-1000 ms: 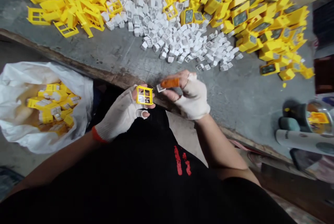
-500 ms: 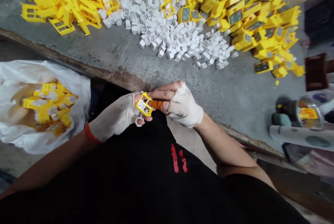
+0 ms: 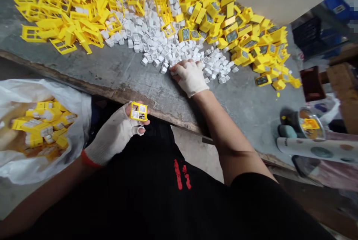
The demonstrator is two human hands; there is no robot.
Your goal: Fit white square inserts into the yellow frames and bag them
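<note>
Legible text: none | black shirt [image 3: 151,199]: two ragged red strokes [image 3: 178,178] printed, nearer the body than left hand [image 3: 116,126] and right hand [image 3: 191,78], not readable as letters | blue object [image 3: 332,2], far right beyond right hand: pale label [image 3: 339,9] seen, too small to be read | white roll [image 3: 299,147], right of right hand: round marks [image 3: 321,152] seen

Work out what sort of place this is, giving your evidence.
Probably a small workshop: piles of yellow frames and small white pieces lie on a worn grey tabletop, with a white bag of yellow-and-white parts beside it.
</note>
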